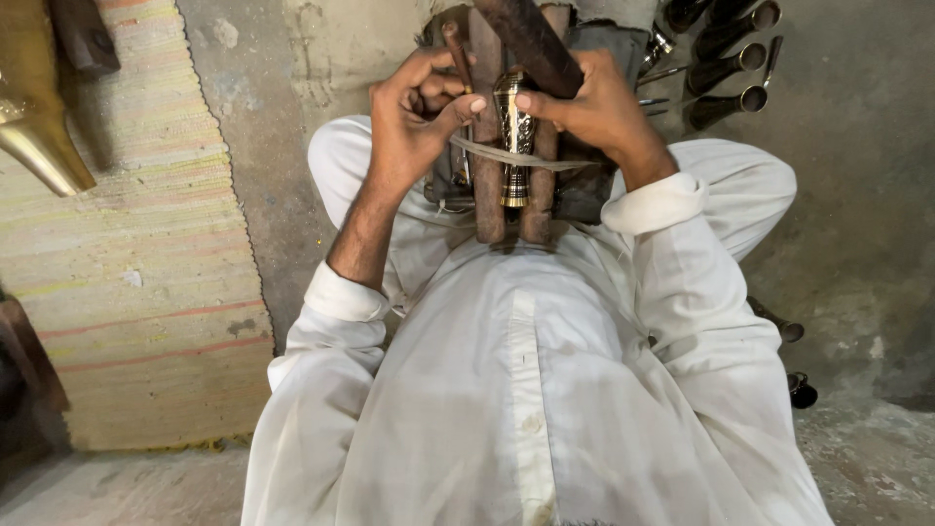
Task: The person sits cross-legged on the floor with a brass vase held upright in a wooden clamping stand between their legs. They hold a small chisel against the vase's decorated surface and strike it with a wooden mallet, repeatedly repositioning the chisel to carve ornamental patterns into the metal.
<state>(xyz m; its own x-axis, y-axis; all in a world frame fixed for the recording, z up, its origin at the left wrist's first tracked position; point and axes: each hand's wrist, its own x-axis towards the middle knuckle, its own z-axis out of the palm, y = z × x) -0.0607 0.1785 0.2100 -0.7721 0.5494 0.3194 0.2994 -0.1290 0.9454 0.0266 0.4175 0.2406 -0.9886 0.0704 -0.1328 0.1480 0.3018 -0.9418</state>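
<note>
Brass piece (514, 136) clamped upright between two wooden bars (487, 166) at twelve o'clock, above the lap. Left hand (414, 122) clenched around a thin rod-like tool (456, 54), thumb pressing the piece's side. Right hand (594, 107) wrapped around a dark hammer-like block (531, 39), forefinger touching the piece's top. Pattern already cut over much of the upper body; lower collar seemingly plain, so work judged partway. Finished-looking dark tubes (726, 68) at one o'clock, striped mat (136, 244) at nine o'clock.
</note>
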